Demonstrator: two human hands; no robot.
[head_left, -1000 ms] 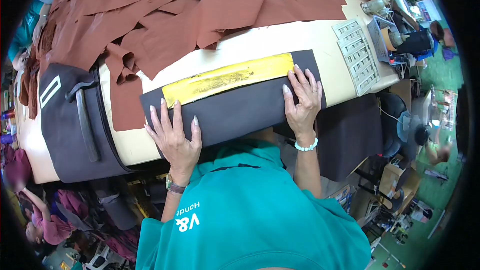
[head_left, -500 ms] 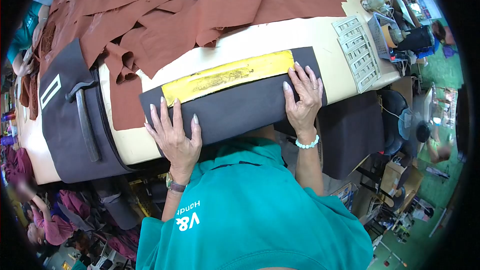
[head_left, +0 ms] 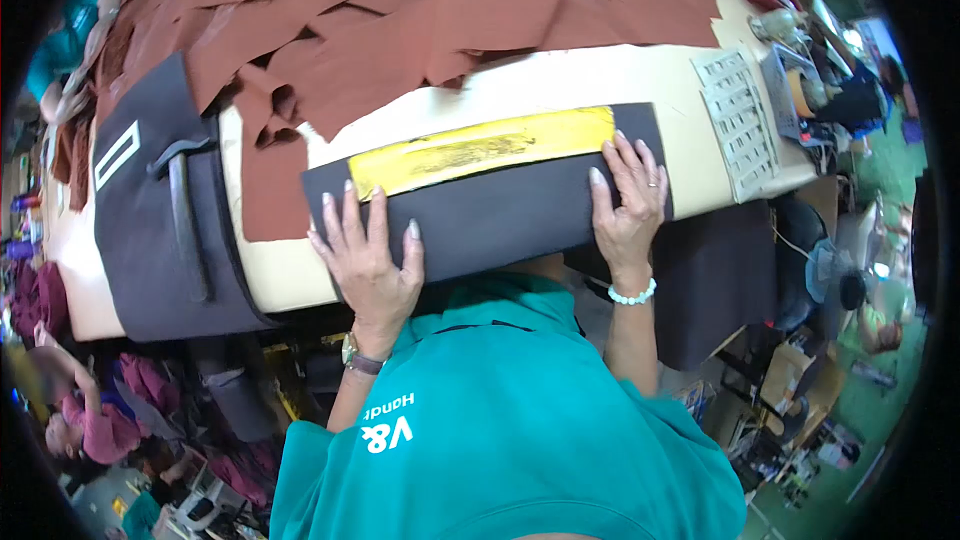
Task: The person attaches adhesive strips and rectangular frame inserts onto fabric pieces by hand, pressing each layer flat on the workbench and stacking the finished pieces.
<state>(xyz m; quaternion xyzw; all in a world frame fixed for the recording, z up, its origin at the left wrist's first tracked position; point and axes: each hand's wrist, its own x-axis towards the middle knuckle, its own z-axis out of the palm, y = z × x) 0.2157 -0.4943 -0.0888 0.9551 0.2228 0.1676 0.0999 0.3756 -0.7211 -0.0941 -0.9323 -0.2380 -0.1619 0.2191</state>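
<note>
A dark grey, flat rectangular panel [head_left: 500,225] lies across the near edge of the table, slightly tilted in the view. On its far part rests a long yellow strip [head_left: 485,152] with dark smudges along its middle. My left hand [head_left: 374,262] presses flat on the panel's left end, fingers spread, with fingertips at the strip's lower left edge. Over at the right end, my right hand [head_left: 632,208] also lies flat with outstretched fingers, its fingertips by the strip's right end. What is under the palms is hidden.
Reddish-brown cut sheets [head_left: 400,30] cover the far table. To the left, a hammer [head_left: 187,225] lies on a dark sheet [head_left: 140,250]. A slotted pale template [head_left: 738,120] and a grey basket [head_left: 782,90] are at the right. Other people are at the left edge.
The whole view has shifted, so the table and hands appear farther right. Both hands stay flat on the panel, and the yellow strip keeps its place on it.
</note>
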